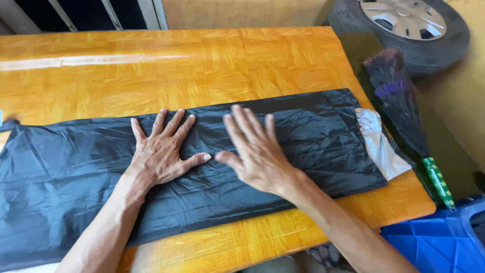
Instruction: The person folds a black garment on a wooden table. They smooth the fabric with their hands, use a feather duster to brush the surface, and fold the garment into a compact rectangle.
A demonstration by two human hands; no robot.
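Hands lie flat on a black bag spread across a wooden table, and we see them from above. Our left hand presses palm down near the middle of the bag, fingers spread apart and straight, thumb out to the right. Our right hand rests just beside it, palm down as well, fingers a little apart and pointing away from us, its thumb close to the left thumb but not touching. Neither hand grips anything. The bag is creased and folded into a long band that runs from the left edge of the view almost to the right end of the table. A crumpled silver strip sticks out from under its right end. Beyond the table's right edge a dark feather duster with a green handle leans across the floor, a tyre with a silver hubcap stands behind it, and a blue crate sits at the lower right. The bag's left part is cut off by the frame, so we cannot tell how far it goes. Stones show dimly under the table's near edge.
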